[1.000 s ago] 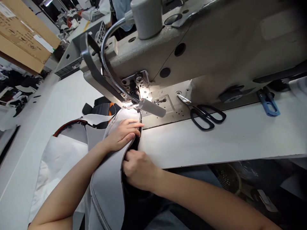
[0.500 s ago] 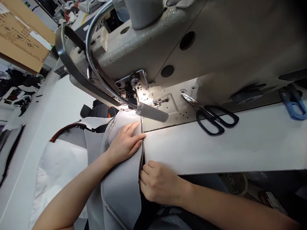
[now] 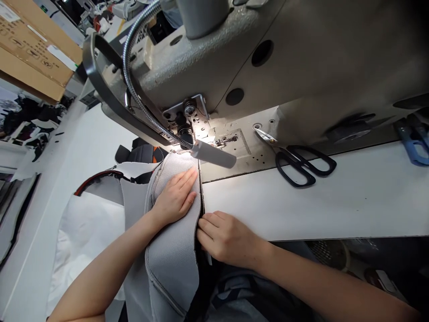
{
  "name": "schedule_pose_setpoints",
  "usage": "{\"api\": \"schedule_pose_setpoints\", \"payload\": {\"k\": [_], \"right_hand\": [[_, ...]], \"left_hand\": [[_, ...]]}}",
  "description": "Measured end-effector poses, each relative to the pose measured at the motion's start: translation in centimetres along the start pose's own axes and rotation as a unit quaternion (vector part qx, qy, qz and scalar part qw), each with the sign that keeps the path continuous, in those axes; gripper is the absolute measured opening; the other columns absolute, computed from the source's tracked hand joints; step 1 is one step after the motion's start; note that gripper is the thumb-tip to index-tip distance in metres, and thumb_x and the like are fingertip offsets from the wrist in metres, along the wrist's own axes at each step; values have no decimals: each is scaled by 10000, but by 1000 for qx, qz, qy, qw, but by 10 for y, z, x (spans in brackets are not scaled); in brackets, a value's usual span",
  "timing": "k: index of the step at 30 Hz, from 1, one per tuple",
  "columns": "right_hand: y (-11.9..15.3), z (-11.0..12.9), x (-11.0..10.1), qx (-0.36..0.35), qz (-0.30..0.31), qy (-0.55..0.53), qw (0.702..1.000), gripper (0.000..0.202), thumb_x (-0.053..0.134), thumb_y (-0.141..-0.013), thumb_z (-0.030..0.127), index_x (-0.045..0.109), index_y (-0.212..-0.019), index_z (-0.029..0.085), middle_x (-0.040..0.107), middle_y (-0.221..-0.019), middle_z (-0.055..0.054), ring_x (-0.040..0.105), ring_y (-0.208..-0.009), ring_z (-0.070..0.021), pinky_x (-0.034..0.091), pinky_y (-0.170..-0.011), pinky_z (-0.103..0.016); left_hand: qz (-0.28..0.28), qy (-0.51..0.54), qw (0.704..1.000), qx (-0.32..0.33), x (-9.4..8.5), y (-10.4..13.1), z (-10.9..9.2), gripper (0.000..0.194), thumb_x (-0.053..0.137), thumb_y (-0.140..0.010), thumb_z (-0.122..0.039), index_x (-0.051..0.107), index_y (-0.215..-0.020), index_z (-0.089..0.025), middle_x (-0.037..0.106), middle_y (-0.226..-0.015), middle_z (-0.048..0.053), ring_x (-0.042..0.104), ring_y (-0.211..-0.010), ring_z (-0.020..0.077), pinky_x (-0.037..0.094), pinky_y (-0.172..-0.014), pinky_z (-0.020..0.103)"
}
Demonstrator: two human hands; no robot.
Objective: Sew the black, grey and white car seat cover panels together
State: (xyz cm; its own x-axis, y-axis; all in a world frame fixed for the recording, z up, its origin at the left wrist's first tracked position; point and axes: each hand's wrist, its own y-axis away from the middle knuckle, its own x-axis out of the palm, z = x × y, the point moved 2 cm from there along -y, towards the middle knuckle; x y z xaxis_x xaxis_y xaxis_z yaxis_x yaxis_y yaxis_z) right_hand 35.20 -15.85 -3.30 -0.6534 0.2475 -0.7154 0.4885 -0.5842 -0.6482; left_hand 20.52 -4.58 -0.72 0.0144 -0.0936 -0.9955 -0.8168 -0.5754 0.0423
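Note:
Grey mesh fabric (image 3: 174,259) runs from my lap up to the lit presser-foot area of a sewing machine (image 3: 187,67). My left hand (image 3: 177,194) lies flat on the fabric just below the machine's foot, fingers stretched forward. Along the right edge, my right hand (image 3: 226,237) is closed, its curled fingers gripping the fabric edge where a black layer shows beneath. The fingertips of that hand are partly hidden. A grey lamp head (image 3: 214,154) on a flexible metal neck hangs over the needle area and hides part of it.
Black-handled scissors (image 3: 295,165) lie on the machine bed and white table (image 3: 318,210), right of the needle. A blue-handled tool (image 3: 415,143) lies farther right. White fabric (image 3: 90,232) spreads at left, with a cardboard box (image 3: 36,49) at the upper left.
My right hand has moved slightly up along the fabric edge toward the machine. My left thumb has drawn in from the edge, and its fingers lie closer together. The view has shifted slightly.

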Motion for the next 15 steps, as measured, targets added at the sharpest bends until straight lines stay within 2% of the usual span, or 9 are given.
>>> {"api": "schedule_pose_setpoints", "payload": {"k": [3,8,11,15], "right_hand": [[1,7,7,-33,14,18,999,171,484,-842,48,580,-735,141,618,-745,-71,565,-698,-176,461,-655,-316],[3,14,11,-19,-30,31,999,216,438,-867,71,653,-884,65,685,-926,-155,632,-924,-234,490,-909,-367],[6,17,13,-14,-26,34,999,276,401,-873,80,648,-983,25,677,-1027,-198,633,-996,-260,496,-936,-388],[7,17,13,-7,-9,11,1000,256,413,-877,92,645,-973,42,666,-1063,-213,633,-1024,-270,512,-930,-385]], "left_hand": [[-20,6,999,-31,1,0,2,502,309,-964,-289,356,-1428,-105,354,-1487,162,324,-1366,278,311,-1114,471],[-18,10,998,-51,0,-4,-2,483,311,-969,-311,411,-1403,-123,435,-1443,135,372,-1334,263,332,-1102,460],[-20,11,998,-59,-1,-5,-3,482,305,-971,-313,417,-1403,-130,440,-1441,126,386,-1315,265,336,-1090,459],[-13,-6,998,-65,-1,-4,-3,488,318,-967,-323,416,-1407,-138,430,-1449,114,400,-1277,274,339,-1072,451]]}}
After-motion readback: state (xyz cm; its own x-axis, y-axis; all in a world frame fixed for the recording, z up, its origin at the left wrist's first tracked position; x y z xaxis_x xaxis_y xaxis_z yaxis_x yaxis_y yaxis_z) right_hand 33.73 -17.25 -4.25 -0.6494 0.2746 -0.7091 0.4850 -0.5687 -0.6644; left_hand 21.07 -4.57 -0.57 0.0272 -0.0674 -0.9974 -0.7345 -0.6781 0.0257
